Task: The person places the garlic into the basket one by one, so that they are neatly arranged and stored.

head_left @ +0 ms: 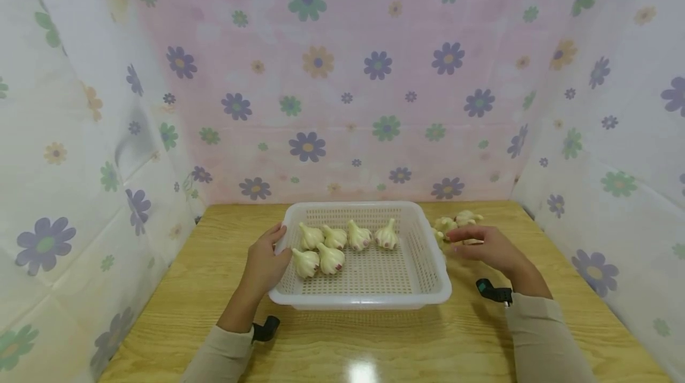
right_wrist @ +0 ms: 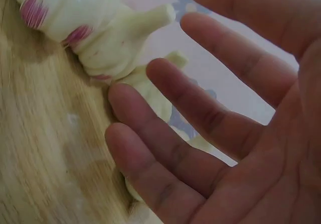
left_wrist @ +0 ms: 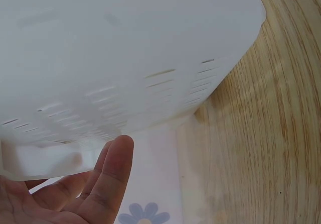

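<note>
Flower-printed pale fabric backdrop [head_left: 332,94] fills the upper frame. Light wood-grain table [head_left: 176,305] spans the lower part. White rectangular perforated plastic basket [head_left: 364,300] is at lower centre. Left hand [head_left: 265,264], lower left of centre, grips the basket's left rim, thumb over the edge, fingers along the outer wall. Right hand [head_left: 491,249], lower right: fingers extended and parted, holding nothing, near pale stemmed garlic bulbs [head_left: 467,216] on the table, partly hidden, count undetermined. Six whitish, purple-tinged garlic bulbs [head_left: 330,259] lie in the basket's left and upper portion.
</note>
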Tool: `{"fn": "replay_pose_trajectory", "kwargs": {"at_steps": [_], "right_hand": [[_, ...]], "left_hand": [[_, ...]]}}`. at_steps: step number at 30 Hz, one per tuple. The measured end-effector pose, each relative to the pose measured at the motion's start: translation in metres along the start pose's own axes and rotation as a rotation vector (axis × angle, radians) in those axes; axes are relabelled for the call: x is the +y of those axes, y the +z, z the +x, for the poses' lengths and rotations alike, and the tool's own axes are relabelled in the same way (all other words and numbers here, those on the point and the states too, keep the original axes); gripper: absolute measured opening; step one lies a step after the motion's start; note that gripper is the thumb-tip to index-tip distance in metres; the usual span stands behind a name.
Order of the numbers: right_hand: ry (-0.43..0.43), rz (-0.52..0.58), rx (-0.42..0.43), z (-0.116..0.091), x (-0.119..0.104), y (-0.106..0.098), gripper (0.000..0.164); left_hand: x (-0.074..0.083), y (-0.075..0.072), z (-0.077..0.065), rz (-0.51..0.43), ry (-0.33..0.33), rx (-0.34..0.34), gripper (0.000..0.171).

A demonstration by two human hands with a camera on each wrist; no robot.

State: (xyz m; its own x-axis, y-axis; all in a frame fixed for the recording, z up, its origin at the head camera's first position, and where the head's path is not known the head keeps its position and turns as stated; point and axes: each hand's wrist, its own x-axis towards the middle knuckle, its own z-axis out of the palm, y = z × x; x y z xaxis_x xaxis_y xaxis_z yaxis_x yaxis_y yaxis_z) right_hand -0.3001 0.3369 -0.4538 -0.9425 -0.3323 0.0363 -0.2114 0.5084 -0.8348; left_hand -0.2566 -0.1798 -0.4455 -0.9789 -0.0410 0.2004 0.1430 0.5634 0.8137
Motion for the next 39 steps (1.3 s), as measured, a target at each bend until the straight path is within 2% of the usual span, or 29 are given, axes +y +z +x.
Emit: {"fn": "replay_pose_trajectory", "kwargs": {"at_steps": [6,13,21,28,39], "right_hand": [[0.007,0.025,-0.057,0.0,0.006,0.003,0.052],[-0.02,0.025,-0.072,0.004,0.006,0.007,0.051],[-0.04,0.015,-0.096,0.009,0.006,0.014,0.048],[-0.063,-0.019,-0.114,0.011,0.006,0.018,0.053],[-0.106,-0.043,-0.113,0.018,0.007,0.025,0.042]], "left_hand": [[0.0,0.0,0.0,0.001,-0.011,0.004,0.061],[-0.001,0.0,0.0,0.022,-0.005,0.01,0.061],[0.0,0.001,0.0,0.007,-0.003,0.013,0.061],[0.0,0.0,0.0,0.01,-0.006,0.019,0.061],[-0.001,0.0,0.001,0.014,-0.002,0.008,0.061]]}}
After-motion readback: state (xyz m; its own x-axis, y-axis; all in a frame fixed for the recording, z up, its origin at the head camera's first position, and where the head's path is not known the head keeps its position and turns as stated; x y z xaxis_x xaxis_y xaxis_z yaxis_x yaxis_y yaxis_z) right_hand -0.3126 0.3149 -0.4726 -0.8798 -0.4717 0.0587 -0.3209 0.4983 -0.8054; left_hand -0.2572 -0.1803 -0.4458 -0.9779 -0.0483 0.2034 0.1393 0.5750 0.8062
